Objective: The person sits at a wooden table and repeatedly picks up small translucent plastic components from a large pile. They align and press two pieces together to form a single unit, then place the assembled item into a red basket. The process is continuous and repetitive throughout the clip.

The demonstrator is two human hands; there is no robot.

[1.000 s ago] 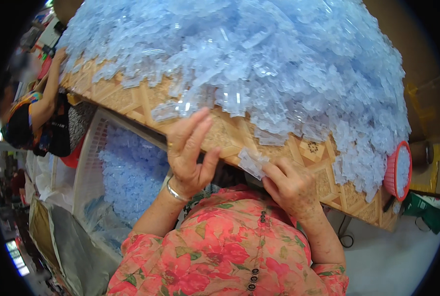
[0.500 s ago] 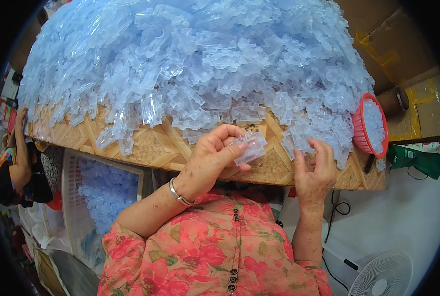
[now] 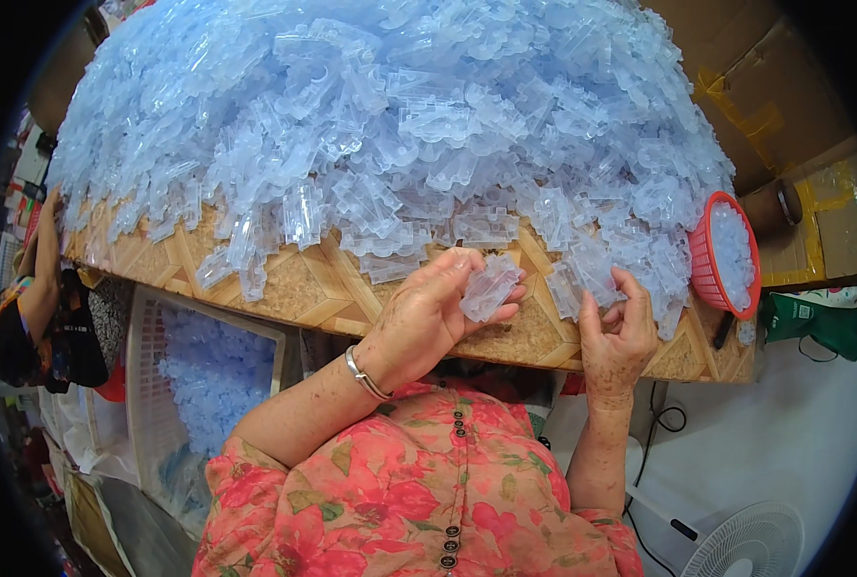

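My left hand (image 3: 433, 303) is half curled over the table edge, palm turned up, with a small clear plastic piece (image 3: 491, 288) held between thumb and fingers. To its right, my right hand (image 3: 619, 332) has thumb and forefinger pinched on another clear plastic piece (image 3: 596, 274) at the near fringe of the pile. Its other fingers are bent in. A huge heap of the same bluish, see-through moulded pieces (image 3: 390, 115) covers most of the patterned table (image 3: 322, 279), some lying loose close to my hands.
A red plastic basket (image 3: 703, 264) of small translucent bits stands at the table's right end. Below the table at left is a pale crate (image 3: 147, 385) with bluish pieces. A white fan (image 3: 750, 548) stands lower right, cardboard (image 3: 784, 87) behind. At far left is another person's arm (image 3: 44, 264).
My left hand has rolled palm upward, tilting its plastic piece. My right thumb and forefinger have come onto a piece at the heap's edge. The whole view has shifted slightly.
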